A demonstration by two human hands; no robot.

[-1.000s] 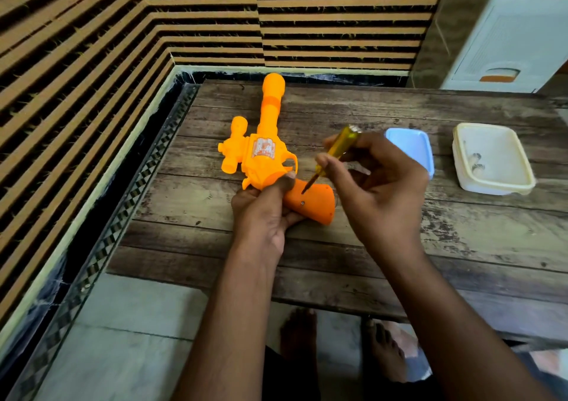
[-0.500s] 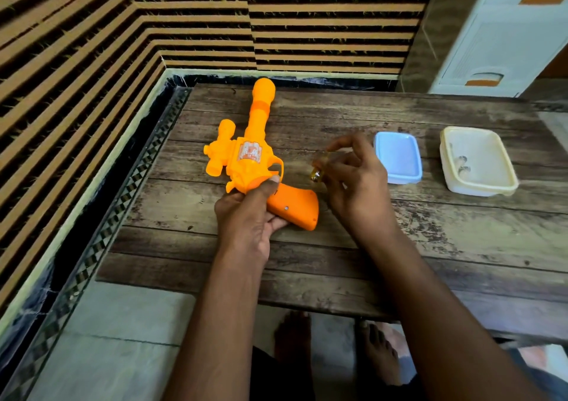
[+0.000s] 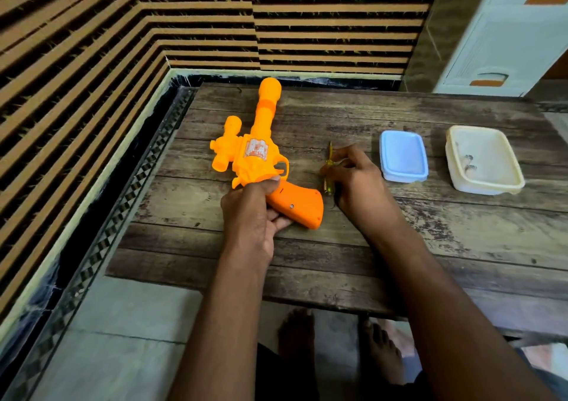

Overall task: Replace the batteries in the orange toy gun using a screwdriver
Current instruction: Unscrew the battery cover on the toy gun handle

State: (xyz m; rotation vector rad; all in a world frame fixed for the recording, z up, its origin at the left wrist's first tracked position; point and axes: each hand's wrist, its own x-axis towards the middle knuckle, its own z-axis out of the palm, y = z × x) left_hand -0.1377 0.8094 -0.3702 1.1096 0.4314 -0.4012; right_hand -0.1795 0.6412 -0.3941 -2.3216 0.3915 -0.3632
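The orange toy gun [image 3: 258, 157] lies on its side on the wooden table [image 3: 399, 247], barrel pointing away from me, grip toward me. A small screw shows in the grip. My left hand [image 3: 255, 213] grips the gun where the grip meets the body. The yellow-handled screwdriver [image 3: 328, 173] lies flat on the table just right of the grip, tip pointing away. My right hand [image 3: 358, 179] rests over it, fingertips touching the handle.
A blue lid or shallow box [image 3: 403, 156] sits right of my right hand. Farther right stands a cream plastic container [image 3: 504, 182] with small dark items inside. A striped wall runs along the left and back; a white cabinet [image 3: 504, 37] is at the back right.
My right hand lifted the screwdriver off the grip's screw, swung it right and lowered it flat onto the table. My left hand kept hold of the gun.
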